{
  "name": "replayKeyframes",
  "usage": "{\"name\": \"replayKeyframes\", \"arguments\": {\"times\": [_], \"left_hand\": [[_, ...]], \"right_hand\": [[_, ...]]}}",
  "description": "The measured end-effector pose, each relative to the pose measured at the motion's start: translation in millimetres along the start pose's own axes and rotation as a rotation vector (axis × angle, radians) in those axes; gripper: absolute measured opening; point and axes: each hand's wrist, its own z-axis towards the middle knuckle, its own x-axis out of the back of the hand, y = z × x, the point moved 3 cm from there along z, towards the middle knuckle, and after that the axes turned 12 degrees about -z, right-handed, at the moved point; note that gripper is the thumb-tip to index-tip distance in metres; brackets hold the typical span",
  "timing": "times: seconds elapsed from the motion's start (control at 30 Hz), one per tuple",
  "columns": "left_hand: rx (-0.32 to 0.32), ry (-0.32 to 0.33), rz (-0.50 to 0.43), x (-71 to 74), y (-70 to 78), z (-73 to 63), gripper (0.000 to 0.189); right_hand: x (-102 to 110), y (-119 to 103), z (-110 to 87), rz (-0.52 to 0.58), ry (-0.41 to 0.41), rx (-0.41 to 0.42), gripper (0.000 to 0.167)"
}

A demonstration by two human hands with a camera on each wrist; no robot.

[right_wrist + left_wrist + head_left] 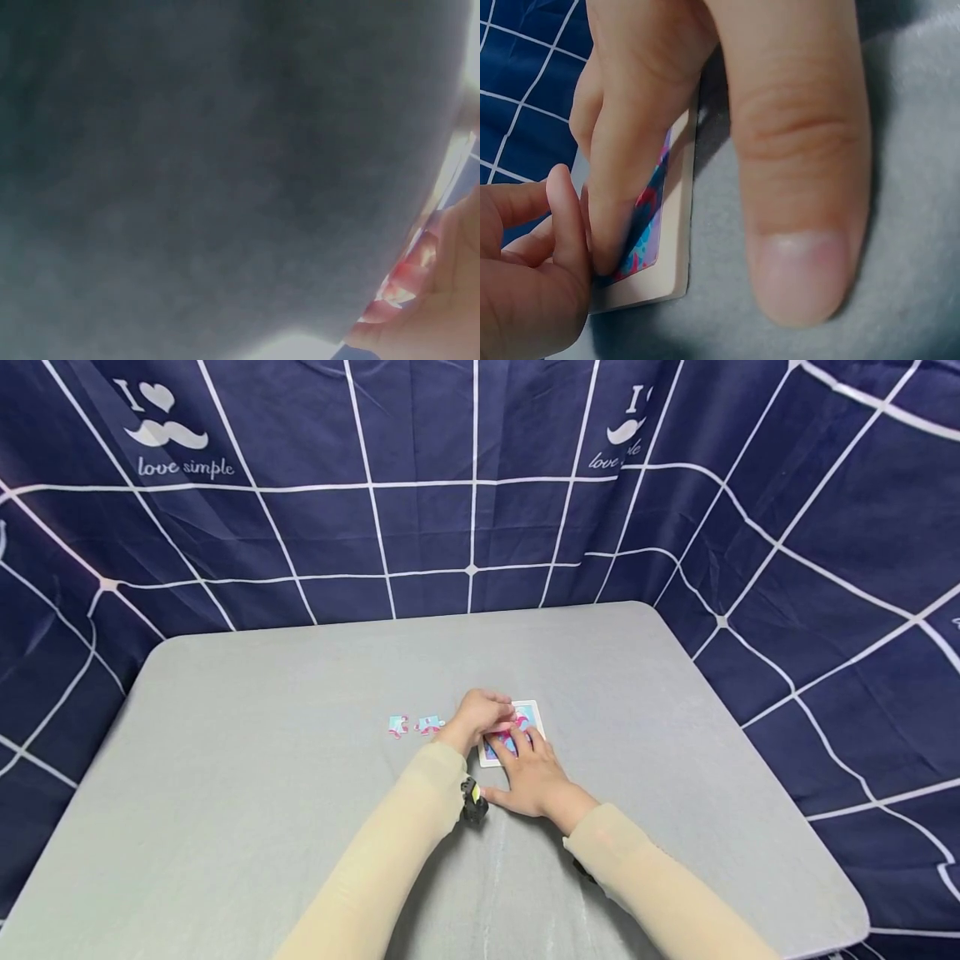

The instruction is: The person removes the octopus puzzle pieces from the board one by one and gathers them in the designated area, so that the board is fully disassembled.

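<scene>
A small framed jigsaw puzzle (532,711) with a white border and a pink and blue picture lies flat on the grey table. My right hand (531,774) is spread, its fingers resting on the picture and its thumb out to the left. From the left, my left hand (482,713) reaches over the puzzle with bent fingers; whether a piece is between them is hidden. In the left wrist view, my left hand (532,292) is beside the puzzle frame (676,247), and the right thumb (802,150) looms close. Only an edge of my right hand (442,300) shows in the right wrist view.
Two loose jigsaw pieces, one piece (397,725) farther left and another piece (429,724) nearer the left hand, lie on the table (262,760). A dark blue curtain (420,527) with white lines surrounds the table's back and sides.
</scene>
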Motion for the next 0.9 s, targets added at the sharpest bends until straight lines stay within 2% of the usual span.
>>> {"name": "replayKeyframes", "arguments": {"times": [0.17, 0.23, 0.3, 0.43, 0.57, 0.9], "left_hand": [[-0.052, 0.056, 0.157, -3.4, 3.5, 0.4, 0.024], [-0.064, 0.074, 0.19, -4.6, 5.1, 0.5, 0.024], [-0.064, 0.082, 0.184, -4.8, 6.0, -0.1, 0.024], [-0.026, 0.062, 0.078, -2.7, 5.1, -1.9, 0.026], [-0.007, 0.044, 0.022, -0.1, 4.8, -3.6, 0.028], [-0.031, 0.051, 0.064, -1.2, 5.3, -3.1, 0.026]], "right_hand": [[-1.8, -0.3, 0.7, -0.008, 0.025, 0.015, 0.085], [-3.0, -0.3, 1.3, -0.02, 0.033, 0.022, 0.085], [-3.2, -0.4, 1.5, -0.014, 0.044, 0.026, 0.085], [-4.2, 0.3, 1.6, -0.019, 0.016, 0.011, 0.085], [-3.2, 0.2, 1.0, -0.003, 0.018, 0.007, 0.085], [0.9, -1.1, 0.4, -0.001, 0.006, 0.001, 0.084]]}}
